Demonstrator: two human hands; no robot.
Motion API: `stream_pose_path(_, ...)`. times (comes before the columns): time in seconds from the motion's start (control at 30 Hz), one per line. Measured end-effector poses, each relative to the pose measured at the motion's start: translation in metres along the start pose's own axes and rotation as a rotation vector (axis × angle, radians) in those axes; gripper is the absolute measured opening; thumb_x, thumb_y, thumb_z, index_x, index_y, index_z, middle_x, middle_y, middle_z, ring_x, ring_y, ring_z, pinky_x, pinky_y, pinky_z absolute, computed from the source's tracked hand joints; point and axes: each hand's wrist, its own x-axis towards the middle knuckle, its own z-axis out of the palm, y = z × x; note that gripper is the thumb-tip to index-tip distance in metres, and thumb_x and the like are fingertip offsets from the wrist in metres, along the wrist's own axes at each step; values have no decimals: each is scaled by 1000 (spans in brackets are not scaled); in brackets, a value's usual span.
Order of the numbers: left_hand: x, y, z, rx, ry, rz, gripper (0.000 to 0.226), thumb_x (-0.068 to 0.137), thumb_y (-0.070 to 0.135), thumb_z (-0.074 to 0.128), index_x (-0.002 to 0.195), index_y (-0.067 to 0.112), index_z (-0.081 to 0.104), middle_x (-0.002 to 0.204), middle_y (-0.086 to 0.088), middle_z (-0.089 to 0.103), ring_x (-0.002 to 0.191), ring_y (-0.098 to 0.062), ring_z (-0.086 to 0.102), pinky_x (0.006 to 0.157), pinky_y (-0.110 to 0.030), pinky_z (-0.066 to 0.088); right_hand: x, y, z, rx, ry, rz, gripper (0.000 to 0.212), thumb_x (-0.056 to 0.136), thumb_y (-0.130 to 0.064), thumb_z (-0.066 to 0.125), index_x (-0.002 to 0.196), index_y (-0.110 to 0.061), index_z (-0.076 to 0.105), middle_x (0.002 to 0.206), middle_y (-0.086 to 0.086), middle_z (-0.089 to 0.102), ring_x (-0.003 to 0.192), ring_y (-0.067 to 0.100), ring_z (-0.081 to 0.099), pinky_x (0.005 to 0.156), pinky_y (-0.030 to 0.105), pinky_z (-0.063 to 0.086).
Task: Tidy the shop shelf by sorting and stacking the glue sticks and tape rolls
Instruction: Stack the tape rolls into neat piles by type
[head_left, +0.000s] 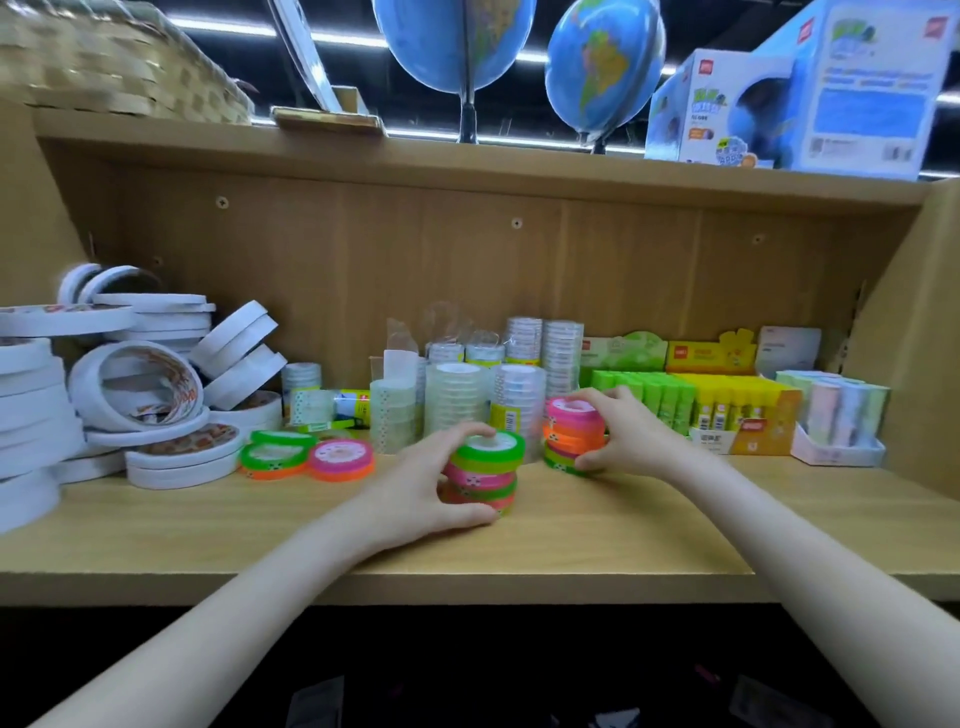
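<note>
Left fingers (470, 431) round tape stack (485, 475)

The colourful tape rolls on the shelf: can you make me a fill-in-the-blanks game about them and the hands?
1. The left hand grips a stack of colourful tape rolls whose top roll is ____.
2. The right hand grips another stack whose top roll is ____.
3. The big white tape rolls lie at the ____ end of the shelf.
4. On top of the shelf unit stand two blue ____.

Missing words: green; pink; left; globes
</note>
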Motion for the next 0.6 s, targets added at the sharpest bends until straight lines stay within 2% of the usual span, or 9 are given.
stream_pose_path(0.1,0,0,0,27,49,-8,67,72,33,78,127,36,40,116,13,51,94,-1,50,72,-2,37,10,-4,6,-20,7,3,82,73,-24,77,141,-27,31,128,11,40,115,25,45,86,23,35)
stream_pose_path(0.27,2,-3,0,53,66,-25,71,71,36,78,130,35,39,123,11,51,98,-4,49,74,-4,37,21,-8,11,56,3,-42,76,71,-20,78,135,-28,38,122,9,46,113,24,46,81,21,32)
stream_pose_path(0.43,4,-9,1,88,109,-71,78,70,37,78,134,31,35,135,6,46,115,-10,49,96,-26,44,35,-18,18,46,-5,-50,80,71,-18,78,138,-23,36,133,11,41,122,24,41,93,26,34)
stream_pose_path(0.6,9,-11,0,98,107,-170,86,69,38,79,139,28,29,132,0,53,113,-15,54,97,-29,45,35,-17,24,93,0,-61,91,70,-14,79,144,-23,26,138,12,39,126,26,40,100,28,34)
